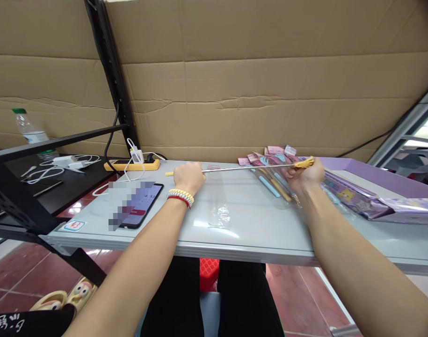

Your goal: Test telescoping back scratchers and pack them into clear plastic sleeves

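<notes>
A telescopic back scratcher with a thin metal rod (249, 167) stretches between my hands above the grey table. My left hand (188, 178) is closed in a fist round its handle, whose yellow end sticks out to the left. At the other end, my right hand (307, 177) grips near the yellow claw-shaped head (303, 163); some of its fingers are hidden. Just behind and below the rod lie several clear-wrapped items (270, 180) with blue and gold handles and pink labels. An empty-looking clear plastic sleeve (220, 217) rests flat between my forearms.
A purple display box (350, 166) stands at the table's right. On the left are a phone (143, 206) and a yellow power strip (119, 164) with white cables. A black shelf post (110, 70) rises there, with a bottle (33, 133) beyond. Cardboard (217, 84) walls the back.
</notes>
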{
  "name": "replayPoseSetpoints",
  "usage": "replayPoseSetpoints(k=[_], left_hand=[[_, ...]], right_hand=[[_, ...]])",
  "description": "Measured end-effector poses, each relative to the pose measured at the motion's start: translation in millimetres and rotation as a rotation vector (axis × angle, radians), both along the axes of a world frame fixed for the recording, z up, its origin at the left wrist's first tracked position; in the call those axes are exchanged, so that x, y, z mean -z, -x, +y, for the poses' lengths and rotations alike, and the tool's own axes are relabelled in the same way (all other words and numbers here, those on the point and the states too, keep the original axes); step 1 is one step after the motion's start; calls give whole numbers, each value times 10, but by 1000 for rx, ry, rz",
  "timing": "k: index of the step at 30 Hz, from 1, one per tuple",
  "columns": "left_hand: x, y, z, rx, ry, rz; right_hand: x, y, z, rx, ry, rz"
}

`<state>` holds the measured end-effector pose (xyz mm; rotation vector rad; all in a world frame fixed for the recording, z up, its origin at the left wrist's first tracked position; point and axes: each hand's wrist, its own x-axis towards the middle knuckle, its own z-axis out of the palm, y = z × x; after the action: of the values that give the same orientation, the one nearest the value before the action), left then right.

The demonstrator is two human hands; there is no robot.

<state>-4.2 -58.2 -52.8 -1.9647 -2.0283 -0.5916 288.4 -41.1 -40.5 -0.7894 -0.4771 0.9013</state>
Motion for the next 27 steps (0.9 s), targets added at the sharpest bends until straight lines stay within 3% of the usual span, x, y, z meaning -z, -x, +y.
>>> replayPoseSetpoints(k=[18, 24, 27], left_hand=[[8, 11, -17, -22, 32, 12], [35, -124, -35, 93, 49, 79], [28, -143, -38, 80, 45, 72]], right_hand=[[58, 29, 41, -10, 2, -46], [143, 369, 57, -119, 6, -232], [211, 534, 65, -215, -31, -250]])
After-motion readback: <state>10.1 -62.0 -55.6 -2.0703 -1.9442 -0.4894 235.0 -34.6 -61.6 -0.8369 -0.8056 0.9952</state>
